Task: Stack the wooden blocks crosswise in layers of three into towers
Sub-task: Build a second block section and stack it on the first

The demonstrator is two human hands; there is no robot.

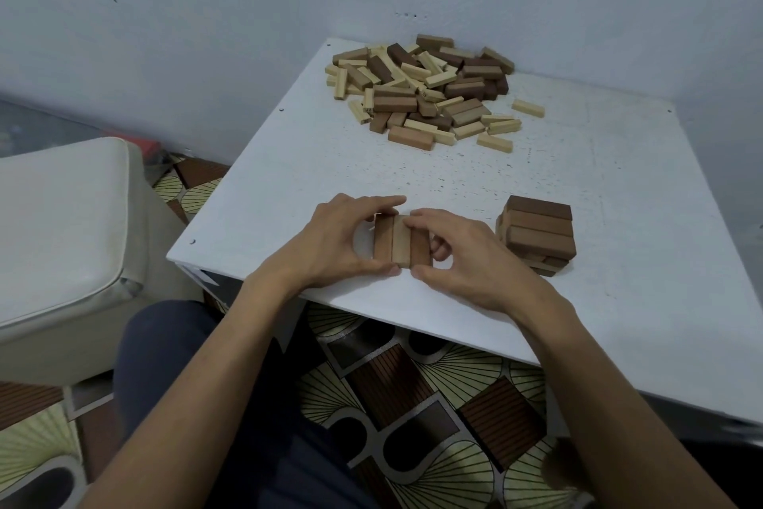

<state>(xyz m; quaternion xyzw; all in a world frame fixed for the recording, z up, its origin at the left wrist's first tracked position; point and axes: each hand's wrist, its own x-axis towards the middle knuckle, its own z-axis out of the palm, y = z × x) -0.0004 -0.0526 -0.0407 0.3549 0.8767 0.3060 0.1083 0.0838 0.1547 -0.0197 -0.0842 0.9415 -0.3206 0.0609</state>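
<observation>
1. Where the white table (619,186) ends at the left, a pale cushioned seat (62,227) is seen just beside it, on a patterned floor (413,405).
2. The left hand (342,238) is curled round the left flank of a row of three blocks (400,242). Its forefinger is laid across the far ends and its thumb is set against the near ends.
3. The row of three blocks is laid flat near the table's front edge, the blocks side by side and touching. It is enclosed between the two hands, with most of its top face left uncovered.
4. A pile of loose blocks (425,89), light and dark mixed, is heaped at the table's far corner, well apart from both hands.
5. The right hand (458,261) is clamped on the row's right flank in mirrored fashion, with the forefinger at the far end and the thumb at the near end.
6. A tower (539,234) of crossed layers is shown to the right of the right hand, near it but not touched.
</observation>
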